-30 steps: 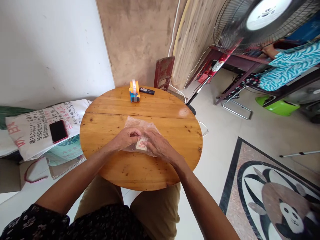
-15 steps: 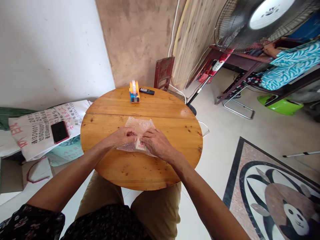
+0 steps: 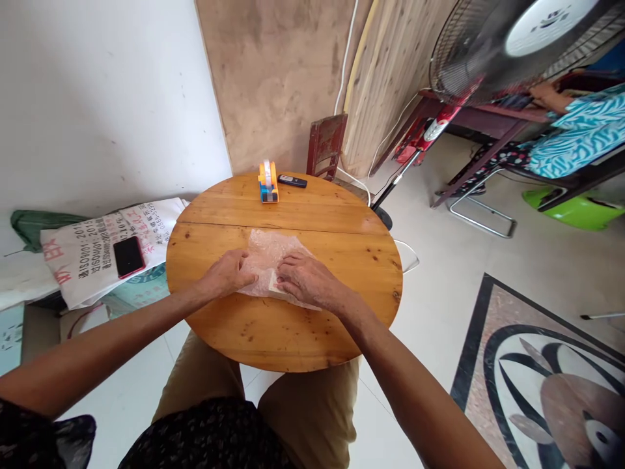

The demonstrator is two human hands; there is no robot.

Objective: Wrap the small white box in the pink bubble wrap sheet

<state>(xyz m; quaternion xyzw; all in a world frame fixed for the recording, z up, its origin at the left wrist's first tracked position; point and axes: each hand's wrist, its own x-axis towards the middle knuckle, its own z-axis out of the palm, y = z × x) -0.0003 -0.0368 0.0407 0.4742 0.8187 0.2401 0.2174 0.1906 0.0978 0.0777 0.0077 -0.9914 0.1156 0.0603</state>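
Note:
A sheet of clear bubble wrap (image 3: 276,246) lies on the round wooden table (image 3: 283,339). On it, near its front edge, is a small pale flat box (image 3: 274,283), partly covered by my right hand (image 3: 305,279). My right hand's curled fingers hold the box down against the wrap. At the wrap's left edge is my left hand (image 3: 228,273), its thumb on top of the sheet and the fingers curled at its border. The undersides of both hands are hidden.
An orange and blue tape dispenser (image 3: 268,182) and a dark remote-like device (image 3: 292,181) sit at the table's far edge. Left are printed sacks (image 3: 88,257) with a phone (image 3: 129,256). A chair (image 3: 327,146) and standing fan (image 3: 434,130) are beyond; a person (image 3: 581,143) sits far right.
My left hand has moved left, away from the box to the wrap's left edge. My right hand stays at the box, covering more of it. The view has shifted slightly.

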